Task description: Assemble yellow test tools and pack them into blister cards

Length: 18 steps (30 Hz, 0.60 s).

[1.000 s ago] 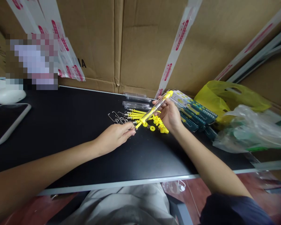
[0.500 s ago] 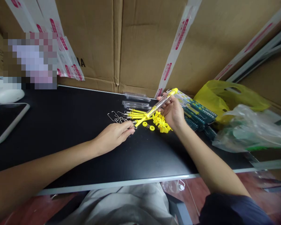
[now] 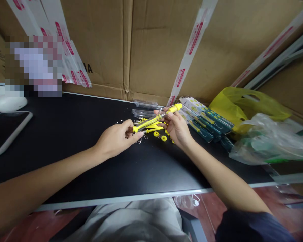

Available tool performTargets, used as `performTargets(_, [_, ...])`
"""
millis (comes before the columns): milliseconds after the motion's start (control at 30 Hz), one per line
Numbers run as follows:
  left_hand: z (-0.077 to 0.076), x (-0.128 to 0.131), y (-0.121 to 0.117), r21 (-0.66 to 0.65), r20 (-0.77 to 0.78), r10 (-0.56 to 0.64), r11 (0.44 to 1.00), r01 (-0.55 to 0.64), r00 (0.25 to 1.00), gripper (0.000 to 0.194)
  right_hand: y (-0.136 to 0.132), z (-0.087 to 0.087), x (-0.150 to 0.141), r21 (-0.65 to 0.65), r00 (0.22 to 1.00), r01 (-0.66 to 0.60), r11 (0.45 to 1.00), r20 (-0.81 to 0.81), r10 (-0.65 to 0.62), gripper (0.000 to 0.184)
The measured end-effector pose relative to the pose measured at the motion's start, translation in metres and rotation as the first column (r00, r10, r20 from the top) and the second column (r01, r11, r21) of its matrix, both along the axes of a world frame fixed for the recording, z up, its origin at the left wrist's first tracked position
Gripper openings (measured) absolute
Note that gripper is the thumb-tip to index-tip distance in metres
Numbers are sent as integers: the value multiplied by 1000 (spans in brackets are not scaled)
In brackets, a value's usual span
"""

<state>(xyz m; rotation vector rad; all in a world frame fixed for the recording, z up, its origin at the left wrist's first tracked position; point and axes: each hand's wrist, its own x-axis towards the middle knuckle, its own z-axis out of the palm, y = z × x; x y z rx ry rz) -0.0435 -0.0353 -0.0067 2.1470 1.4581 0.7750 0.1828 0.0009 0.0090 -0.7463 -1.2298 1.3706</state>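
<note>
"What do the hands hold, from the head camera?"

"A clear tube (image 3: 155,119), slanting above the black table (image 3: 146,178). The left hand (image 3: 117,139) pinches its lower end, at a yellow collar (image 3: 135,129); the right hand (image 3: 178,129) is closed around it near the yellow cap (image 3: 175,108) at the upper end."

"How far along does it look?"

"This piece seems nearly together, the yellow rod (image 3: 146,124) mostly inside. Others look unassembled: loose yellow rods (image 3: 154,129), two yellow rings (image 3: 166,138) and spare clear tubes (image 3: 145,113) lie on the table. Printed boxes (image 3: 207,123) sit to the right; I can't tell what's inside."

"What differs from half a second ago?"

"The rod stuck out towards the left hand then; now it's in, and the tube slants less steeply."
</note>
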Motion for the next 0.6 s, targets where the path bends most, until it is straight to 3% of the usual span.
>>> performTargets(100, [4, -2, 2, 16, -25, 32, 999, -31, 999, 42, -9, -4, -9, 27, 997, -79, 996, 19, 79, 21])
performTargets(233, [4, 1, -1, 53, 34, -66, 996, 65, 997, 38, -21, -12, -21, 36, 983, -176, 984, 53, 174, 24])
performTargets(433, [-1, 4, -9, 209, -109, -51, 975, 73, 993, 54, -29, -21, -29, 77, 967, -214, 974, 161, 199, 26])
performTargets(600, [-7, 4, -8, 260, -84, -171, 947, 187, 982, 45, -32, -22, -31, 47, 949, -213, 976, 248, 195, 27])
